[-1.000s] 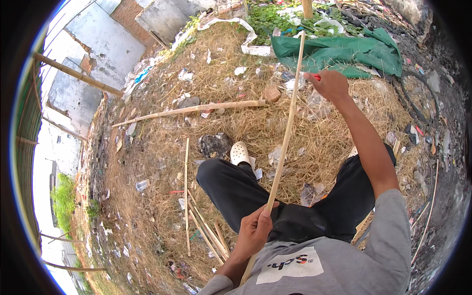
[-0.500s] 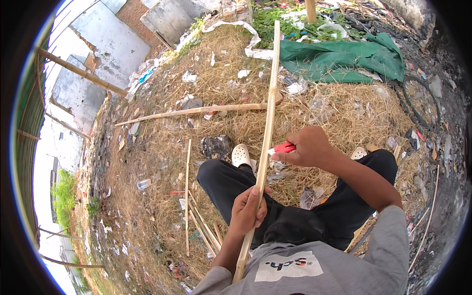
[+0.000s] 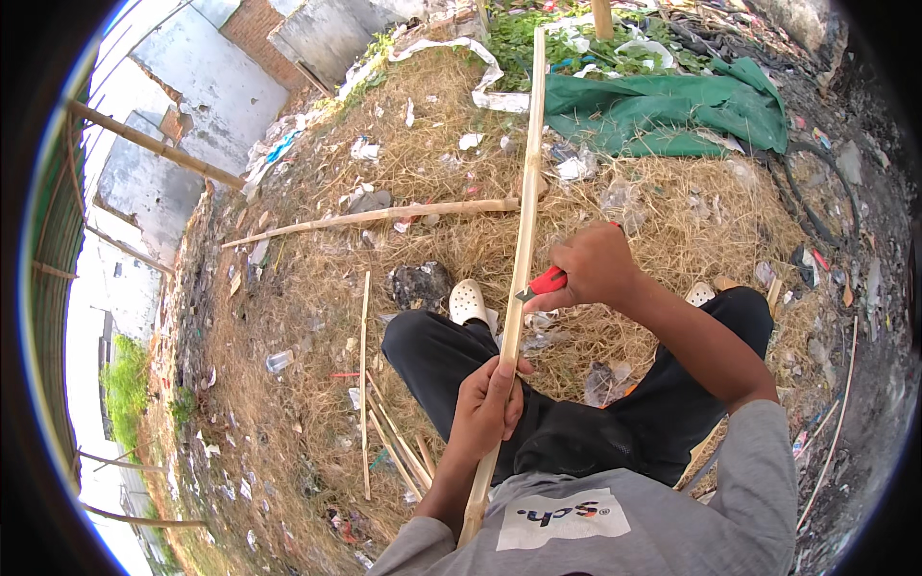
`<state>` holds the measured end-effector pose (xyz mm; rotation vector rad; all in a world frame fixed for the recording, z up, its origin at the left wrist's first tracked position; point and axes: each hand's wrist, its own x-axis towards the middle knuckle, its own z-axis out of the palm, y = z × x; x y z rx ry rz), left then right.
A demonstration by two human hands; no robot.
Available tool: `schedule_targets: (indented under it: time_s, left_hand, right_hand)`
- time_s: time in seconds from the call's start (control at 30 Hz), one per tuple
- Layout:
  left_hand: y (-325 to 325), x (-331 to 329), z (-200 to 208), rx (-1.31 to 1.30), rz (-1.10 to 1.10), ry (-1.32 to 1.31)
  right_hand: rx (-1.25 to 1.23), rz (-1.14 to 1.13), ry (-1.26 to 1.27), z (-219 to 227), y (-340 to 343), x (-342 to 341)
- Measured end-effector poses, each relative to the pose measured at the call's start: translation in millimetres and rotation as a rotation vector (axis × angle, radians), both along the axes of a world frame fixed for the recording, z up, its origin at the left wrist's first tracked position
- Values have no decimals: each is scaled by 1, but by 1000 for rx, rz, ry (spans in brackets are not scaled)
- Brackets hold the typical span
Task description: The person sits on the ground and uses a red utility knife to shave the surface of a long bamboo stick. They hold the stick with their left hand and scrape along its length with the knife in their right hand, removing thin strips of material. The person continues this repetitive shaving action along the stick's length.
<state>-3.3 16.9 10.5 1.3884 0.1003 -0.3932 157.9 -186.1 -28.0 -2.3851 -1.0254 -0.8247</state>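
Note:
A long split bamboo strip runs from beside my body up and away past my knees, its pale inner face showing. My left hand is wrapped round its lower part, thumb on top. In my right hand is a red-handled utility knife, gripped in a fist. Its short dark blade touches the strip's right edge, a little beyond my left hand. The far end of the handle pokes out behind my fingers.
Dry grass with litter surrounds me. Another bamboo pole lies crosswise ahead, near a dark stone. Thin bamboo strips lie to my left. A green tarp is spread at the far right, with a black hose beside it.
My right hand has turned, so the knife's blade now shows against the bamboo strip and the handle angles differently. My left hand keeps its hold in nearly the same place.

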Motion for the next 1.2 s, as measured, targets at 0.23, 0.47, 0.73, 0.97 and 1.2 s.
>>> schedule_targets:
  time_s: [0.23, 0.47, 0.73, 0.97, 1.2]
  left_hand:
    - [-1, -14, -2, -5, -22, 42]
    - [-1, -18, -7, 8, -55, 67]
    - [26, -60, -6, -39, 9, 134]
    - [13, -19, -4, -226, 41, 79]
    - [14, -2, -4, -443, 131, 106]
  right_hand:
    - [-7, -295, 90, -6, -26, 47]
    - [-115, -378, 62, -11, -50, 85]
    - [351, -817, 554, 21, -129, 128]
    - [153, -57, 464, -7, -5, -2]
    - [155, 117, 402, 7, 17, -39]
